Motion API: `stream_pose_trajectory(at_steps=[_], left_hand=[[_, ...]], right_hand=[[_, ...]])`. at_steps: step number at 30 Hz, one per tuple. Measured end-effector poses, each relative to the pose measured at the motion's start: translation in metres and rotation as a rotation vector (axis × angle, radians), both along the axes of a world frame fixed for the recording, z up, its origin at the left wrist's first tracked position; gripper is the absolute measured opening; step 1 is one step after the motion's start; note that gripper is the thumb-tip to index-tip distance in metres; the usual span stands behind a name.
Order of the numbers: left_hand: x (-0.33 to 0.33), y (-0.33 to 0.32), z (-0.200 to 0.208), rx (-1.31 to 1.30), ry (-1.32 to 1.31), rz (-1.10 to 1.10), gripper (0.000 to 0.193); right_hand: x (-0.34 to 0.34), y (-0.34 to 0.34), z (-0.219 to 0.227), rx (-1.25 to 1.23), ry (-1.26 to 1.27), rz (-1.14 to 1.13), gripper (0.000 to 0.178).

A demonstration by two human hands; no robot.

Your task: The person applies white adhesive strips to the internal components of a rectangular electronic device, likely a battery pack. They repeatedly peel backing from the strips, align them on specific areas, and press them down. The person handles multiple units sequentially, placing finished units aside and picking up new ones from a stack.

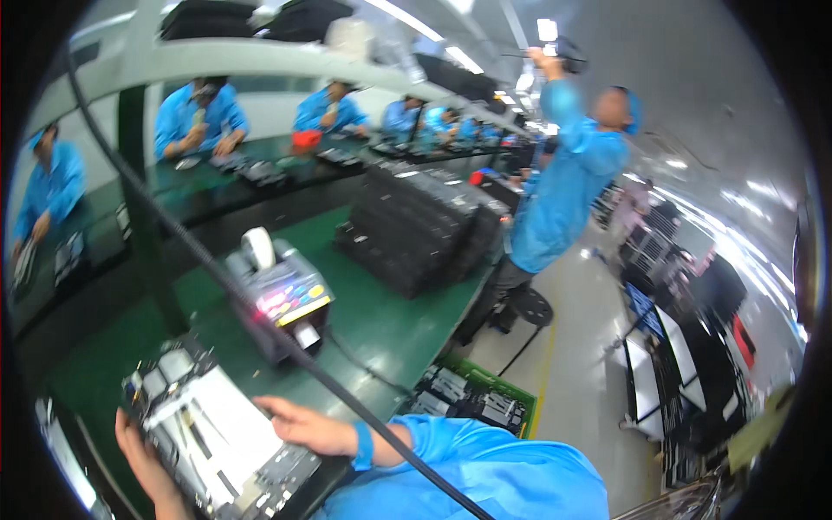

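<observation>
An opened electronic device, with a large white panel, dark strips and small parts along both ends, lies tilted at the lower left. My left hand holds its left edge, with the fingers along the side. From the right, my right hand grips the opposite edge, thumb side toward the white panel; its fingertips are partly hidden. A blue band circles my right wrist, below a blue sleeve. Beyond the device stands a tape dispenser with lit buttons and a white roll on top.
A black cable crosses in front of the green bench. Black stacked trays stand at its far end. Below the bench's right edge is a green crate of parts. A person in blue stands beyond, near a stool.
</observation>
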State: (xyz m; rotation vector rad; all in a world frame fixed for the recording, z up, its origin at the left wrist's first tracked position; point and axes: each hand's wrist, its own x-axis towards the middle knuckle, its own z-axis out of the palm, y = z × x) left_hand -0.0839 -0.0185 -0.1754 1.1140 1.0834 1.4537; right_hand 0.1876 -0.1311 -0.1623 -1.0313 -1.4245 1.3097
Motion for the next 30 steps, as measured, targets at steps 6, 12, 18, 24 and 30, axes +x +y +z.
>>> stream_pose_trajectory(at_steps=[6, 12, 18, 24, 30], left_hand=[[-0.013, 0.003, -0.016, 0.031, -0.182, -0.149, 0.053], [0.003, -0.008, 0.003, -0.008, -0.184, -0.101, 0.052], [0.005, -0.011, 0.009, -0.049, -0.144, -0.07, 0.055], [0.008, -0.01, 0.009, -0.014, -0.142, -0.054, 0.053], [-0.003, -0.009, 0.006, 0.146, 0.006, 0.005, 0.046]], right_hand=[[-0.005, -0.005, 0.011, -0.046, 0.06, -0.011, 0.056], [0.013, -0.004, 0.019, 0.024, 0.095, -0.157, 0.054], [0.066, 0.0, 0.033, 0.116, 0.194, -0.785, 0.012], [0.078, 0.017, 0.039, -0.238, 0.256, -0.678, 0.019], [0.074, 0.033, 0.04, -0.169, 0.246, -0.668, 0.018]])
